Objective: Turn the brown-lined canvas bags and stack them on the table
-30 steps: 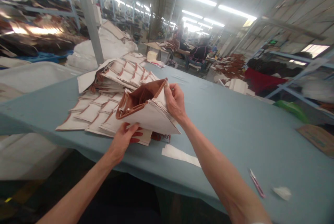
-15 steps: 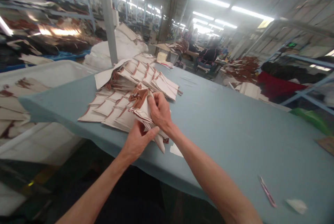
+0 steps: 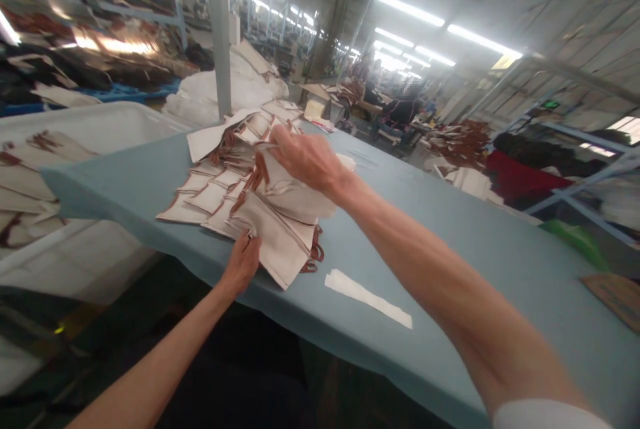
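A cream fabric pouch with brown trim (image 3: 280, 229) lies flattened over the near edge of a fanned stack of like pouches (image 3: 220, 182) on the blue-grey table (image 3: 450, 249). My left hand (image 3: 243, 262) pinches its lower left edge at the table's front. My right hand (image 3: 305, 159) is raised above the stack, fingers closed on the pouch's upper edge; motion smears it a little.
A white strip of paper (image 3: 367, 296) lies on the table right of the pouch. A large white bin (image 3: 95, 129) with more pieces stands left. Behind it are a steel post (image 3: 220, 29) and piled fabric. Other workers sit far back.
The pouch, held open and then bunched between both hands, now lies flattened on the stack. My right hand has risen and moved back; my left has dropped to the pouch's lower edge.
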Demonstrator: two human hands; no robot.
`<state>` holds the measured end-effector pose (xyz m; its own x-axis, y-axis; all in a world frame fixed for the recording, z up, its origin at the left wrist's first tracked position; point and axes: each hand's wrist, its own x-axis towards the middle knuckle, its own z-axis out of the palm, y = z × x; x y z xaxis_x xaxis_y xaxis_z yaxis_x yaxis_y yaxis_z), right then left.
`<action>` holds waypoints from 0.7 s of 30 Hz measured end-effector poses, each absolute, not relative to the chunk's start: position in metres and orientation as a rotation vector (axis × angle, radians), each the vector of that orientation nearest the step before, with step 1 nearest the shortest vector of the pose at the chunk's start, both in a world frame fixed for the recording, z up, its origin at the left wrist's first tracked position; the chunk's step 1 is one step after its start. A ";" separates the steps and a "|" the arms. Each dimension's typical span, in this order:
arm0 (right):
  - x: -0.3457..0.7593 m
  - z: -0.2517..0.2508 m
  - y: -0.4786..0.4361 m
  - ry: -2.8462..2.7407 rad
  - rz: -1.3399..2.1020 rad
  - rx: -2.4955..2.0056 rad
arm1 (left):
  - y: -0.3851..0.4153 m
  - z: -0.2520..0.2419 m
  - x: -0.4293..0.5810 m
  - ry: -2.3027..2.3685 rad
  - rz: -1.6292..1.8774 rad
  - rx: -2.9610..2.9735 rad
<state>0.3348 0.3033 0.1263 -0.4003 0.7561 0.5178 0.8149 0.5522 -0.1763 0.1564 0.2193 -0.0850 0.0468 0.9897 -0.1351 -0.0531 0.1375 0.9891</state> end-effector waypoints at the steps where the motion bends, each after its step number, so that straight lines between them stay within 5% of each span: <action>1: 0.346 0.144 0.308 -2.263 -0.299 -1.287 | 0.221 -0.088 0.157 1.201 1.093 0.988; 8: 0.446 0.231 0.276 -1.950 -0.737 -1.509 | 0.229 -0.089 0.153 1.090 1.081 0.482; 21: 0.501 0.265 0.197 -1.889 -0.579 -1.498 | 0.257 -0.081 0.166 1.098 0.978 0.109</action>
<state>0.5013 0.1968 0.2651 -0.1358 0.6800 0.7206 0.9669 0.2495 -0.0531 0.1657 0.2567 -0.0810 0.1011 0.7104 -0.6965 -0.6106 0.5971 0.5203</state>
